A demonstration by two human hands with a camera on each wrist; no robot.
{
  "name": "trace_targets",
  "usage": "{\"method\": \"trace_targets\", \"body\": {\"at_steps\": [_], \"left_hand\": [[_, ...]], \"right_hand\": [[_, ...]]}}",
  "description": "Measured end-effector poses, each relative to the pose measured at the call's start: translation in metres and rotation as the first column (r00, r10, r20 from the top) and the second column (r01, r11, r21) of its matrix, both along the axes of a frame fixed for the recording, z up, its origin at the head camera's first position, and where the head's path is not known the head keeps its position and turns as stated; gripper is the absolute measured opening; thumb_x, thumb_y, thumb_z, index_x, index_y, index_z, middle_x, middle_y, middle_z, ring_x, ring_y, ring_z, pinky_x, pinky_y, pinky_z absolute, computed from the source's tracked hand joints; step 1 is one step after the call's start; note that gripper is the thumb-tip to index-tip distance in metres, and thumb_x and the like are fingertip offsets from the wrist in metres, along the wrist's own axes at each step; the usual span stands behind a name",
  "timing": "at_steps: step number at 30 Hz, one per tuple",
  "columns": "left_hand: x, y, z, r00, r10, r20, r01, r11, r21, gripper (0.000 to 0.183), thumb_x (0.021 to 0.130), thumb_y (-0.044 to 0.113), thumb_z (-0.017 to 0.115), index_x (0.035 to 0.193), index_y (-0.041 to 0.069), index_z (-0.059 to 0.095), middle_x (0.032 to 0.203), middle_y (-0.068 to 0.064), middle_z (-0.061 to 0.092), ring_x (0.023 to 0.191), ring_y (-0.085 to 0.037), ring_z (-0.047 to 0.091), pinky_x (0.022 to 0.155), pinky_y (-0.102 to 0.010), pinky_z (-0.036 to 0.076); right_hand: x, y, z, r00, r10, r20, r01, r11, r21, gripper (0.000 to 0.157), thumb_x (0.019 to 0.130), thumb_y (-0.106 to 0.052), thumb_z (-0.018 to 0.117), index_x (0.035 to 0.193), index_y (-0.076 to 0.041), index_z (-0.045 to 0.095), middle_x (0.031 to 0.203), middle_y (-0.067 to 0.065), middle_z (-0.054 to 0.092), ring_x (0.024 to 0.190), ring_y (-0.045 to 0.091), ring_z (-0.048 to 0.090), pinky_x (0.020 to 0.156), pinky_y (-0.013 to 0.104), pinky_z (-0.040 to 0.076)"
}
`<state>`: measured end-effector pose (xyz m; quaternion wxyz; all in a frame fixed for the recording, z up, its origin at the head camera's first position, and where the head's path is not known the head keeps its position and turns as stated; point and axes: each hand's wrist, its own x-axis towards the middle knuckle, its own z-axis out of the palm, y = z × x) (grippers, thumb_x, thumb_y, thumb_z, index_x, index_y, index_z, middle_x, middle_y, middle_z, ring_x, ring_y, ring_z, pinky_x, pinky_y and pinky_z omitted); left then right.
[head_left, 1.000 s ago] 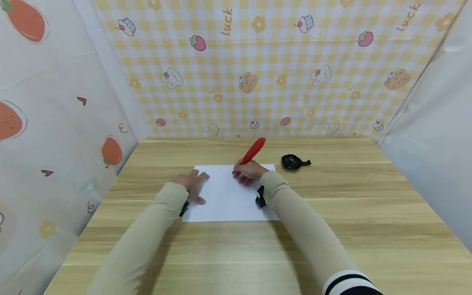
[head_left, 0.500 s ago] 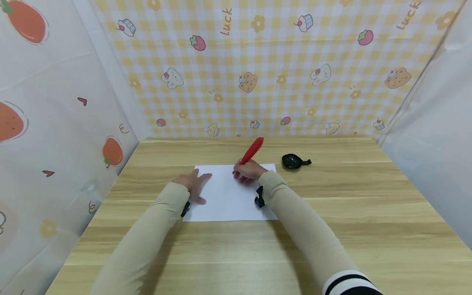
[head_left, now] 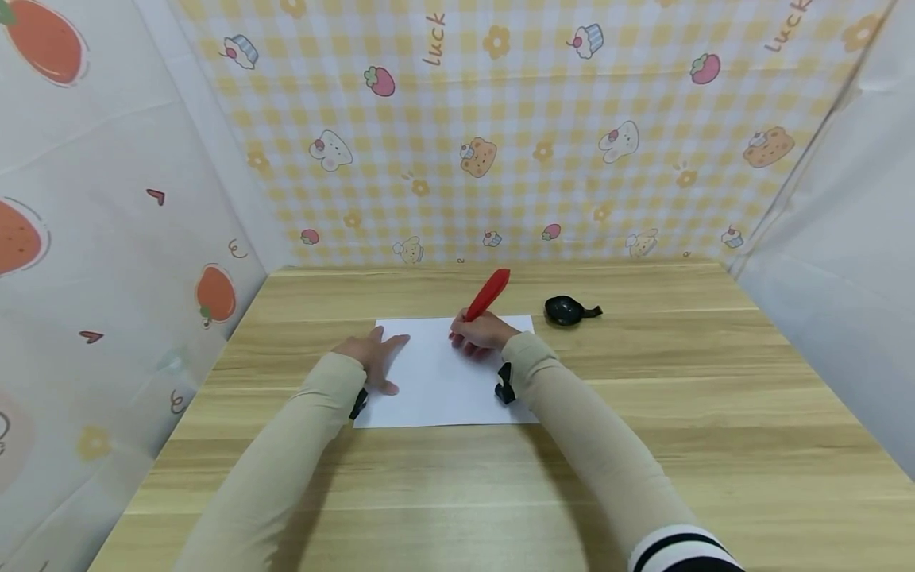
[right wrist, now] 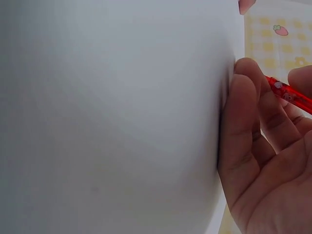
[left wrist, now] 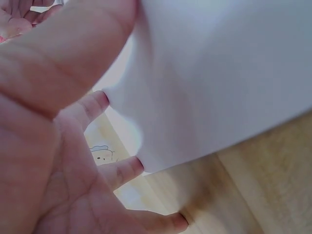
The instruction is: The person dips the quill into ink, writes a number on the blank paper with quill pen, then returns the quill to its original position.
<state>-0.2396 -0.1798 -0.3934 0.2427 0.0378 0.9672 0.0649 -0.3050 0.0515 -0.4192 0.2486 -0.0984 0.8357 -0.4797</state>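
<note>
A white sheet of paper (head_left: 443,401) lies on the wooden table in the head view. On its left side my left hand (head_left: 370,359) rests with fingers spread; the left wrist view shows the straight fingertips (left wrist: 132,165) along the paper's edge. Over the upper right part of the sheet, my right hand (head_left: 483,330) pinches a red pen (head_left: 489,294) with a broad, feather-like top that leans up and to the right. Close up, the red pen (right wrist: 292,96) has small printed figures, and the curled lower fingers (right wrist: 239,122) rest against the paper. The pen's tip is hidden by the hand.
A small black pan-shaped dish (head_left: 565,311) with a short handle sits right of the paper, beyond the right forearm. The wooden table (head_left: 429,492) ends at a yellow checked cloth (head_left: 500,183) behind, with white cloth on both sides.
The pen's top has swung slightly left over the last second. A finger of the left hand reaches slightly farther right across the paper. Otherwise both hands stay in place.
</note>
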Motion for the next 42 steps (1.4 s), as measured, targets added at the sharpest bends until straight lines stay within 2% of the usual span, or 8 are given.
{"method": "trace_targets", "body": {"at_steps": [9,17,30,35,42], "left_hand": [[0.003,0.001,0.003,1.0,-0.001,-0.001,0.001,1.0,-0.007,0.099,0.075,0.043,0.082,0.154,0.034,0.024,0.16,-0.019,0.007,0.131,-0.059,0.028,0.096,-0.069,0.033],[0.004,0.003,0.005,1.0,-0.026,-0.015,0.026,0.999,-0.018,0.098,0.076,0.042,0.081,0.155,0.031,0.024,0.16,-0.021,0.008,0.13,-0.061,0.027,0.096,-0.069,0.033],[-0.001,-0.002,-0.004,1.0,-0.018,0.003,0.018,1.0,-0.019,0.101,0.074,0.044,0.083,0.155,0.032,0.023,0.16,-0.02,0.006,0.13,-0.059,0.029,0.096,-0.068,0.034],[0.002,0.0,-0.001,0.999,-0.039,0.017,0.04,0.999,-0.03,0.1,0.076,0.044,0.081,0.155,0.03,0.022,0.16,-0.021,0.007,0.127,-0.058,0.033,0.095,-0.065,0.036],[0.003,0.001,0.004,1.0,-0.029,0.008,0.029,0.999,-0.014,0.099,0.077,0.043,0.081,0.155,0.031,0.021,0.16,-0.02,0.005,0.13,-0.06,0.028,0.097,-0.066,0.034]], "right_hand": [[0.005,0.0,0.0,1.0,0.005,0.011,-0.004,1.0,-0.016,0.018,0.098,-0.023,0.051,0.099,-0.008,0.061,0.088,0.006,0.069,0.064,0.018,0.059,0.056,0.029,0.051],[0.004,0.002,0.001,0.999,0.021,0.037,-0.02,1.0,-0.018,0.017,0.097,-0.022,0.052,0.1,-0.009,0.062,0.089,0.007,0.07,0.066,0.02,0.062,0.057,0.03,0.052],[0.011,0.003,0.0,0.996,0.059,0.064,-0.057,0.998,-0.031,0.016,0.097,-0.019,0.049,0.102,-0.008,0.06,0.091,0.007,0.07,0.065,0.019,0.062,0.057,0.03,0.053],[0.012,0.005,-0.002,0.994,0.072,0.082,-0.068,0.997,-0.042,0.016,0.097,-0.018,0.049,0.101,-0.007,0.06,0.091,0.007,0.069,0.065,0.019,0.063,0.056,0.031,0.053],[0.014,0.007,0.002,0.993,0.091,0.071,-0.087,0.995,-0.051,0.016,0.097,-0.016,0.049,0.102,-0.006,0.06,0.09,0.008,0.069,0.064,0.018,0.063,0.055,0.03,0.052]]}}
